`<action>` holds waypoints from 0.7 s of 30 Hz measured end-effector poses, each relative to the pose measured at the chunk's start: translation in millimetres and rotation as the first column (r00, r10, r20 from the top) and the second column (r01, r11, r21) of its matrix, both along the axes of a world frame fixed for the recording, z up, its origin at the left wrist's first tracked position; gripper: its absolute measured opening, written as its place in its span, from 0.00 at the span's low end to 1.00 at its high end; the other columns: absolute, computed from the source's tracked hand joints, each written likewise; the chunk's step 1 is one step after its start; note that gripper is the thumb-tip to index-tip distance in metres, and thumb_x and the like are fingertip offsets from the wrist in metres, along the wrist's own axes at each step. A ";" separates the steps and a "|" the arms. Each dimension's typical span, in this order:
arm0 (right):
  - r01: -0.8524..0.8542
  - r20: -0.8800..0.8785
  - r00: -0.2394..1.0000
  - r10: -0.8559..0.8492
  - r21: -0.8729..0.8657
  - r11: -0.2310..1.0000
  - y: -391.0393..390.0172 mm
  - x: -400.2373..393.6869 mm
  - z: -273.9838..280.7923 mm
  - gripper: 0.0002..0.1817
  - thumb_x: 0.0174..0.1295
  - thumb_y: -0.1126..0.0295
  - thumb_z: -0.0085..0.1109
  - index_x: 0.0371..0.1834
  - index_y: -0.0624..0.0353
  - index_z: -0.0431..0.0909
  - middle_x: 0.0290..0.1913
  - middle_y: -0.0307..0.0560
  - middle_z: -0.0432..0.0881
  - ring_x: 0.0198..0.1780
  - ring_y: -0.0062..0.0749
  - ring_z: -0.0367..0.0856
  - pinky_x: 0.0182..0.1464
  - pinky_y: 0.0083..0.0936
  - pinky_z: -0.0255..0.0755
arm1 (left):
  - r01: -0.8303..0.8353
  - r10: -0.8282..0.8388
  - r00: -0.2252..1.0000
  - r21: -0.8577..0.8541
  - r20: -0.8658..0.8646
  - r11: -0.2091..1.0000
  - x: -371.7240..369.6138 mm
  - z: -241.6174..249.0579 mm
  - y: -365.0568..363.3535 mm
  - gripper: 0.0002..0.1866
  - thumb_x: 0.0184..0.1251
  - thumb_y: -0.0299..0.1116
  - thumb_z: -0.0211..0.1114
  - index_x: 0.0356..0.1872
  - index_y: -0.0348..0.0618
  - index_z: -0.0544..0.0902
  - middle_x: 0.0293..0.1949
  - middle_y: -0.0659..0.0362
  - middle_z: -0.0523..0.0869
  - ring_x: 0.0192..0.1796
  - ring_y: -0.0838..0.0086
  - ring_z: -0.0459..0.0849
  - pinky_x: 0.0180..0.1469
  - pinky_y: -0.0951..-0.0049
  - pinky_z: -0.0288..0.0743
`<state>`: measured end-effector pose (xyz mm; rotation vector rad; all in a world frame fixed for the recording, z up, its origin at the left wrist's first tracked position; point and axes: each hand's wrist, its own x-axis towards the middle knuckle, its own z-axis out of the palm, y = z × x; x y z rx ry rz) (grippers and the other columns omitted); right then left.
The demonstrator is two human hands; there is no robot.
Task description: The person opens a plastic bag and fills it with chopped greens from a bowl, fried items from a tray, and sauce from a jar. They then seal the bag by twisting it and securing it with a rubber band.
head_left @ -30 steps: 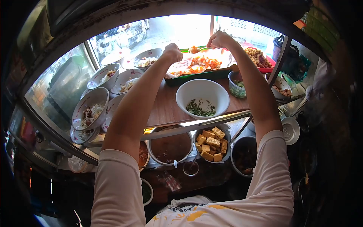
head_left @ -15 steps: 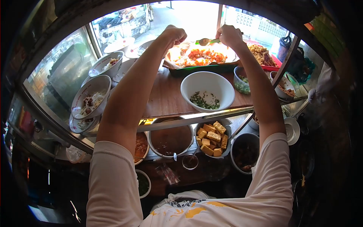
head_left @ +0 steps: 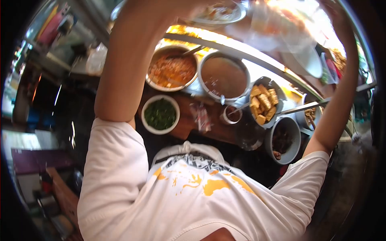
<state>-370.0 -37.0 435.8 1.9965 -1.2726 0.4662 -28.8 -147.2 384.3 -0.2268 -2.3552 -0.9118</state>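
At the top edge my left hand [head_left: 187, 5] is blurred and partly cut off; its fingers do not show clearly. It is close to a bowl of noodles [head_left: 219, 14] on the counter. My right hand [head_left: 333, 9] reaches to the upper right, smeared by motion, and what it holds, if anything, cannot be made out. Between the two arms, a white bowl [head_left: 309, 60] stands blurred on the upper counter. Behind it, orange-and-white food [head_left: 281, 18] is washed out by glare.
Below the counter's metal rail [head_left: 241, 50] stand pots of red-orange stew [head_left: 173, 70], brown broth [head_left: 224, 76], fried tofu [head_left: 263, 102] and dark food [head_left: 283, 140]. Closer in are a bowl of chopped greens [head_left: 161, 114] and a small cup of dark sauce [head_left: 233, 114].
The view has tilted down and turned, so the pots appear higher. My hands have gone from clear view to the top edge. The green spoon in my right hand no longer shows.
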 end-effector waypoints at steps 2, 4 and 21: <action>0.152 0.292 0.934 -0.207 0.200 0.968 28.6 36.5 -30.9 0.15 0.70 0.67 0.47 0.52 0.59 0.81 0.54 0.47 0.83 0.52 0.35 0.82 0.60 0.31 0.70 | 0.028 -0.074 0.983 0.263 0.168 0.964 43.9 -59.8 15.4 0.17 0.54 0.22 0.57 0.45 0.39 0.85 0.31 0.62 0.81 0.24 0.85 0.67 0.28 0.79 0.64; 0.048 0.497 0.846 -0.192 0.287 0.957 38.5 101.2 -87.2 0.14 0.69 0.69 0.50 0.52 0.57 0.82 0.53 0.42 0.84 0.51 0.29 0.82 0.57 0.27 0.72 | -0.054 -0.064 0.963 0.419 0.263 0.906 88.8 -108.7 24.6 0.21 0.53 0.18 0.55 0.49 0.40 0.85 0.37 0.63 0.83 0.26 0.87 0.66 0.28 0.82 0.61; -0.195 0.427 0.882 -0.196 0.713 0.674 -42.2 340.1 -432.0 0.06 0.49 0.71 0.65 0.31 0.52 0.88 0.31 0.44 0.83 0.46 0.40 0.79 0.49 0.34 0.75 | -0.744 0.251 0.661 0.575 0.707 0.340 265.0 -298.4 98.4 0.25 0.51 0.13 0.54 0.51 0.40 0.85 0.41 0.63 0.87 0.27 0.89 0.69 0.34 0.85 0.69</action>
